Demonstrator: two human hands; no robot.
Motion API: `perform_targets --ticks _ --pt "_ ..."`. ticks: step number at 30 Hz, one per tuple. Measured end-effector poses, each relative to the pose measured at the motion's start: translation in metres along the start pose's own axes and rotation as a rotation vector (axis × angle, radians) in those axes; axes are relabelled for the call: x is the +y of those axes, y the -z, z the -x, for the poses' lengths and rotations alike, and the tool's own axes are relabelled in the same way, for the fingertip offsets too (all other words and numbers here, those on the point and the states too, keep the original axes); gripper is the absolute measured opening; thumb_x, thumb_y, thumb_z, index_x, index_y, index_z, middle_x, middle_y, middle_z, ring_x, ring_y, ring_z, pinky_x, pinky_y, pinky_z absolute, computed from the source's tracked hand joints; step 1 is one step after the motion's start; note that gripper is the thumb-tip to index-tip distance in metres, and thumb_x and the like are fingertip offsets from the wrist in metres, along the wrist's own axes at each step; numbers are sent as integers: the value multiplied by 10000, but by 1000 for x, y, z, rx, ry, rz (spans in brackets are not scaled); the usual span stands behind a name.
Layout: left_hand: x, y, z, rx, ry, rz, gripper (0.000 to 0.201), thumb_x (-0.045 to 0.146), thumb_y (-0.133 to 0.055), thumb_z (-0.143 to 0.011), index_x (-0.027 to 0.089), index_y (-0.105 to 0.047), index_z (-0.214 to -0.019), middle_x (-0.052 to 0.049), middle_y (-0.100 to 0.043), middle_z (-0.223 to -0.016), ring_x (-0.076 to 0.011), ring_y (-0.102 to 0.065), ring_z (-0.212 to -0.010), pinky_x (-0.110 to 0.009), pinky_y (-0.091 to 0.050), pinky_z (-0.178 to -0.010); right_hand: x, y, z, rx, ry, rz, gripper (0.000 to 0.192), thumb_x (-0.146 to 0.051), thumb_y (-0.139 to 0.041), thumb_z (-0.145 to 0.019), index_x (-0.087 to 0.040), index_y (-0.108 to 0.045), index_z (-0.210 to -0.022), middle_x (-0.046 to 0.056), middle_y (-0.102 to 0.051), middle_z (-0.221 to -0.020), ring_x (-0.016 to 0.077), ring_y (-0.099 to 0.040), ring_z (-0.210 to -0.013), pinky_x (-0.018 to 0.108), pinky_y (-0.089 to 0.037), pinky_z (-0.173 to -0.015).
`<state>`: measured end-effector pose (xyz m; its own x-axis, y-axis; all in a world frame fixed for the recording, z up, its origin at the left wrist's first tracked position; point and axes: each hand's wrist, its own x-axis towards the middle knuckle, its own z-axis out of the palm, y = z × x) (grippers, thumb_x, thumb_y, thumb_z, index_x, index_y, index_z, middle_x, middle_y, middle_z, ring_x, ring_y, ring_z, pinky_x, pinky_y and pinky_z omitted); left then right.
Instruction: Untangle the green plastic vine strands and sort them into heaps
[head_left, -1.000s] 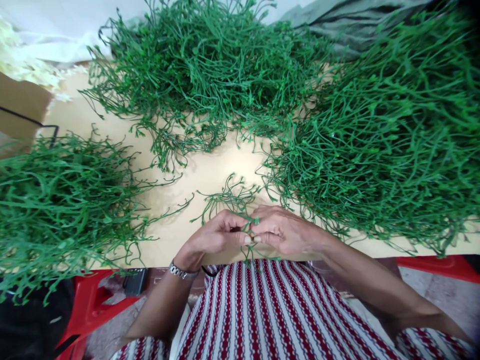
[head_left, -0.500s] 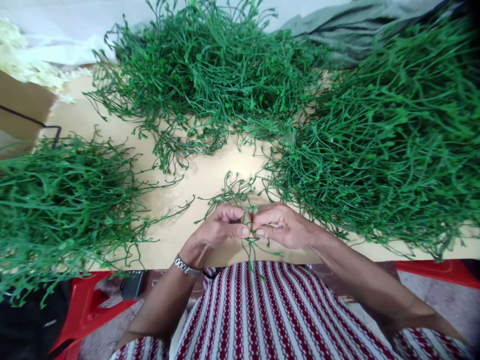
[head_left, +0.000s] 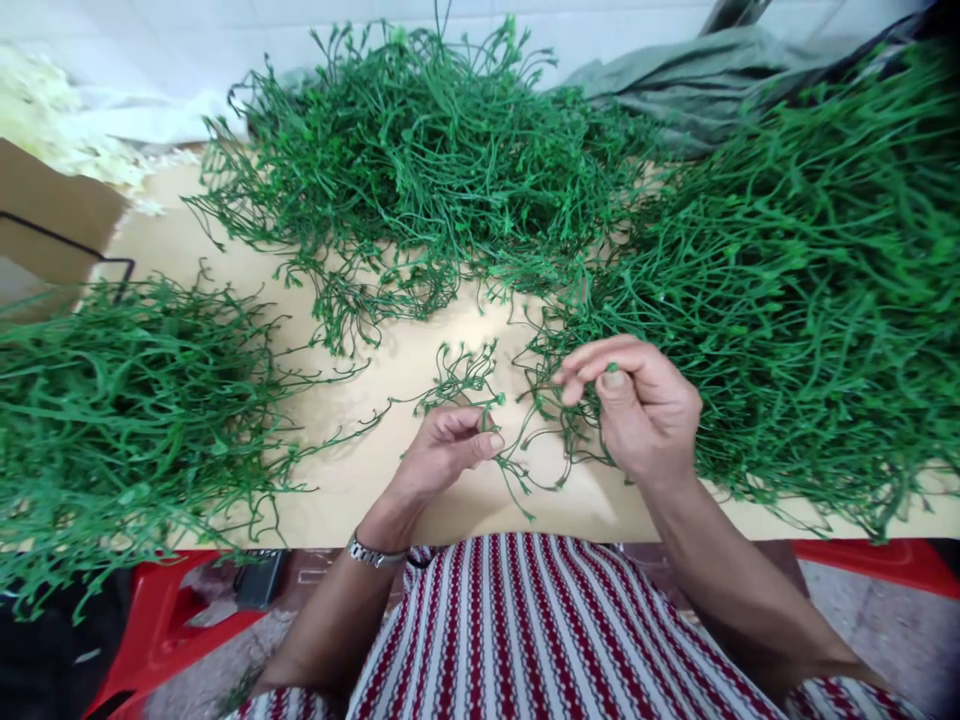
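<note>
My left hand (head_left: 448, 450) is closed in a pinch on a branching green plastic stem (head_left: 517, 476), whose thin shoots hang out to the right over the table. My right hand (head_left: 651, 415) is raised beside the large right-hand heap of green stems (head_left: 795, 290). Its thumb and forefinger press together on a small green tip (head_left: 613, 368); whether a longer stem hangs from it is hidden. A few loose green stems (head_left: 465, 368) lie on the tabletop just beyond my left hand.
Another heap of stems (head_left: 442, 160) spreads along the back, and a third heap (head_left: 135, 410) hangs over the front edge at left. A cardboard box (head_left: 52, 220) and pale flowers (head_left: 45, 110) are at far left. Red stools (head_left: 161, 610) stand below the table (head_left: 330, 510).
My hands were together on the stem; the right has moved away, up and to the right, to the heap. The left keeps its pinch in nearly the same place.
</note>
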<state>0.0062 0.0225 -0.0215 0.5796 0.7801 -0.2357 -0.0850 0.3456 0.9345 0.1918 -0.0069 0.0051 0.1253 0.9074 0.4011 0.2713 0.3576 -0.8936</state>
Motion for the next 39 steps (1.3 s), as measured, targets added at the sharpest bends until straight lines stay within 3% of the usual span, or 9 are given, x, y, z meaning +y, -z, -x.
perform_targets --ticks 5,7,11,20,29,33,39 --pt "-6 -11 -1 169 -23 105 284 321 -690 -660 138 -532 -512 42 -395 -464 -59 -318 -452 -215 -227 -444 -4 -15 11 -466 61 286 93 -261 -449 -867 -178 -487 -885 56 -544 -844 164 -531 -781 297 -449 -664" --pt "-7 -15 0 206 -38 127 277 308 -687 -667 137 -531 -514 42 -401 -471 -57 -319 -453 -209 -232 -443 0 -23 16 -540 45 346 114 -285 -477 -855 -172 -470 -873 47 -544 -814 156 -522 -742 281 -441 -630" --pt "-11 -21 2 288 -85 139 256 267 -664 -696 137 -528 -523 46 -401 -476 -49 -310 -444 -202 -224 -428 5 -28 20 -518 54 356 114 -226 -431 -879 -179 -472 -783 16 -539 -717 131 -513 -679 253 -425 -616" --pt "-18 -21 4 408 -113 96 258 252 -636 -725 136 -519 -526 53 -386 -467 -50 -310 -453 -197 -235 -436 2 -27 23 -519 119 334 136 -145 -402 -867 -168 -529 -824 22 -563 -721 124 -521 -661 239 -418 -618" --pt "-4 -20 6 231 -60 300 186 254 -655 -689 139 -550 -588 33 -502 -499 -56 -416 -431 -184 -317 -438 6 -25 21 -551 -330 -61 185 -217 -426 -870 -161 -562 -759 -2 -602 -640 92 -527 -555 203 -405 -533" --pt "-8 -15 7 138 -111 278 100 207 -664 -687 137 -593 -686 24 -530 -573 -52 -446 -466 -172 -347 -452 4 -26 22 -458 -273 47 175 -235 -459 -854 -162 -555 -726 -14 -564 -599 81 -479 -519 196 -363 -504" --pt "-12 -13 10 168 -154 234 79 182 -663 -690 144 -621 -745 27 -502 -615 -40 -426 -489 -161 -345 -458 -1 -30 24 -384 -199 120 178 -235 -462 -856 -164 -532 -709 -56 -419 -522 57 -365 -463 187 -293 -477"
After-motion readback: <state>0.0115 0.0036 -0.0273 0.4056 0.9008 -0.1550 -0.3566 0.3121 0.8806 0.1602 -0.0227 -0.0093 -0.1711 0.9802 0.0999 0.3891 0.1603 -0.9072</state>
